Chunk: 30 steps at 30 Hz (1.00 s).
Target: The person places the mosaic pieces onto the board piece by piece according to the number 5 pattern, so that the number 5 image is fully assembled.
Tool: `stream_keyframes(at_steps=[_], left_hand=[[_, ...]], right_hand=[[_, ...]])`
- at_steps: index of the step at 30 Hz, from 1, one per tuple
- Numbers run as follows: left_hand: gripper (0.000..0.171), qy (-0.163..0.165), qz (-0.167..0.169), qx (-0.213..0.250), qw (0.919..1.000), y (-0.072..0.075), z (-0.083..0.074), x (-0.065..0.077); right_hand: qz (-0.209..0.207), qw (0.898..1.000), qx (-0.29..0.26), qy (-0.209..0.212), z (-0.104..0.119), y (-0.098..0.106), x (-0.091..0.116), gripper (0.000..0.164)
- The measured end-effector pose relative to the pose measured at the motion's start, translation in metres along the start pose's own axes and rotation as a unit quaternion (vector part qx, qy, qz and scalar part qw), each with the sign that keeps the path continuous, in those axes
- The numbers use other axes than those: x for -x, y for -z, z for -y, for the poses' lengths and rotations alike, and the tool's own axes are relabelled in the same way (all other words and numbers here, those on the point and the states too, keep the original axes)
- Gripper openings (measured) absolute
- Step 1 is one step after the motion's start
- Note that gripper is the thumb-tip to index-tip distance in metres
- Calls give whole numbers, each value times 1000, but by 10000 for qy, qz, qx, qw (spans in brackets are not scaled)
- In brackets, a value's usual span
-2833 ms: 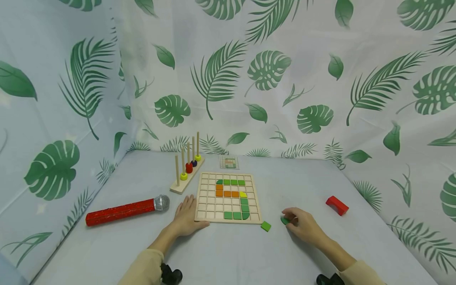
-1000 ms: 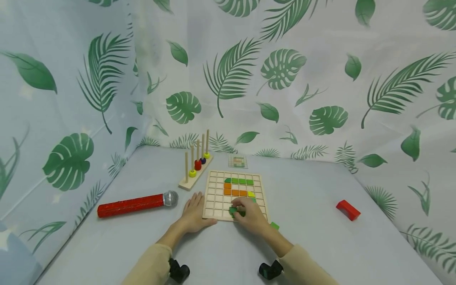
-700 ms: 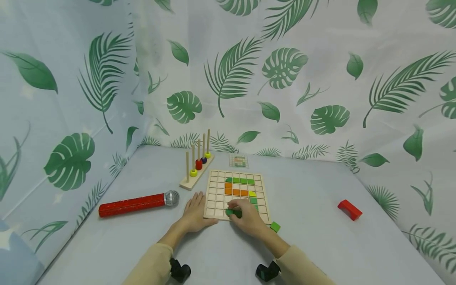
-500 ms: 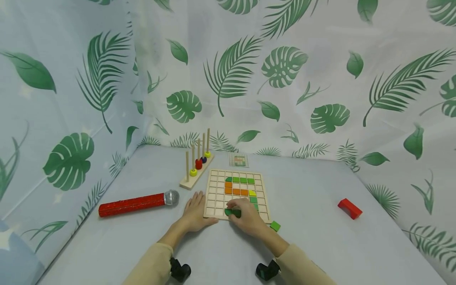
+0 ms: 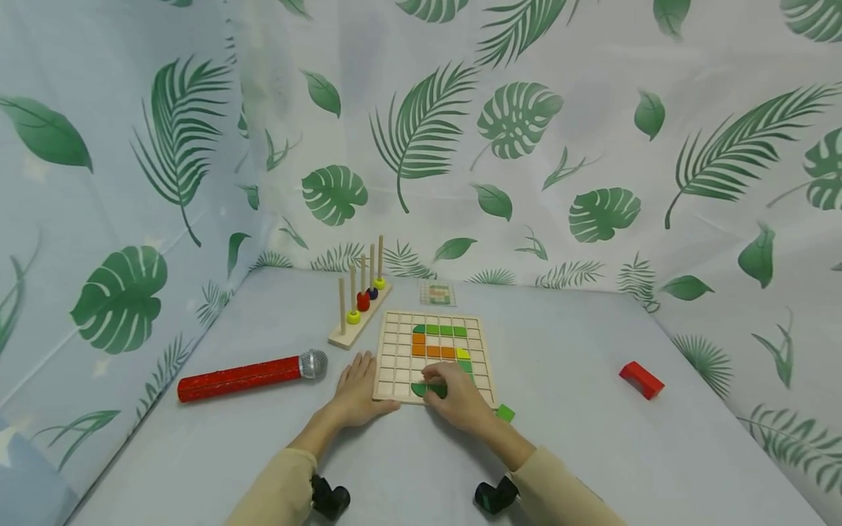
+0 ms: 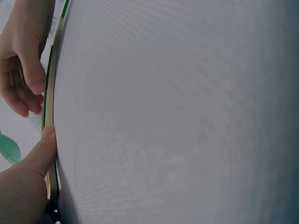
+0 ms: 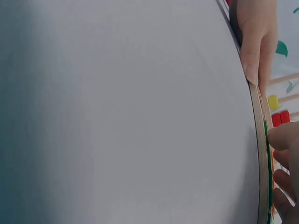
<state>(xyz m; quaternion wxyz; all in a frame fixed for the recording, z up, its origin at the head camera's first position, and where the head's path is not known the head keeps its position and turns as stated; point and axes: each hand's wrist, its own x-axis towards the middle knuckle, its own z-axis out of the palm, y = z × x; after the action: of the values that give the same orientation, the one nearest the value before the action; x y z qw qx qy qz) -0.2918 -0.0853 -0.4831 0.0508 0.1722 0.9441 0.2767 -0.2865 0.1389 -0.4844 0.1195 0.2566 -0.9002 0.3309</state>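
Note:
A wooden grid board (image 5: pixel 392 351) bears orange, yellow and green tiles in its cells. My left hand (image 5: pixel 357 391) lies flat at its front left corner, fingers straight, thumb along the front edge. Over the front row is my right hand (image 5: pixel 457 398), with fingers bent and relaxed. Its thumb tip meets the green strip along the board's edge in the right wrist view, and nothing shows between thumb and fingers. A dark green rounded tile (image 5: pixel 417 389) lies in the front row just left of that thumb. The hand partly hides the green tiles beside it.
One loose green square tile (image 5: pixel 505 413) lies by the board's front right corner. Behind stand a peg rack (image 5: pixel 355 325) with coloured beads and a small pattern card (image 5: pixel 437 294). A red toy microphone (image 5: pixel 253 376) lies left; a red arched block (image 5: pixel 642 380) lies right.
My right hand has brought the dark green rounded tile from the table on the right to the board's front row, and its grip has loosened. My left hand has stayed at the corner.

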Motion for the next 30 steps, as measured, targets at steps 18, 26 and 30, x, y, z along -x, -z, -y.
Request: stream_keyframes(at_steps=[18,26,30], left_hand=[[99,3,30,-1,10000,3,-3,2],[99,44,-3,67,10000,1,-3,1],[99,9,-21,70,10000,0,-2,1]], right_hand=[[-251,9967,331,-703,-27,49,30,32],[-299,9944,584,-824,-44,67,49,32],[-246,9950,569,-778,-48,73,57,33]])
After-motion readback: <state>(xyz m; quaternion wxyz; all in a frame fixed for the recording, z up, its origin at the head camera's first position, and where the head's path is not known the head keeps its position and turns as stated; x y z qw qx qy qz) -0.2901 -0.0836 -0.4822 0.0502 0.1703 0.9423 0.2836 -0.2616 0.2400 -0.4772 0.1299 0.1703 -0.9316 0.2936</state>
